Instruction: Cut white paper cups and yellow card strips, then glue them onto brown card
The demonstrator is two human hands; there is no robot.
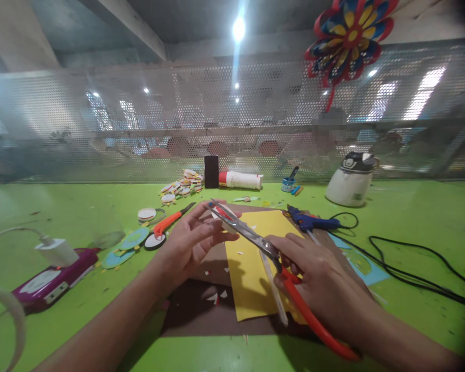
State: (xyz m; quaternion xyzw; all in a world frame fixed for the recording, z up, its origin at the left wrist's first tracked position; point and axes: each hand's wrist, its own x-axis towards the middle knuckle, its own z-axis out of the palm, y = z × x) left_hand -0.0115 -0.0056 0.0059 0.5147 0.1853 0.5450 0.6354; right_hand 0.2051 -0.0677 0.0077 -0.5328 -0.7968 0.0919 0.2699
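On the green surface, a purple power strip is lying at the left. Next, the left hand is bending its fingers half open and is holding a small white and red piece above the sheets. The blades of the scissors are reaching over this piece. Yellow paper is lying below. The right hand is curling firmly around the scissors' handles. Farther right, a blue glue gun is resting.

Craft workshop: scissors, glue gun
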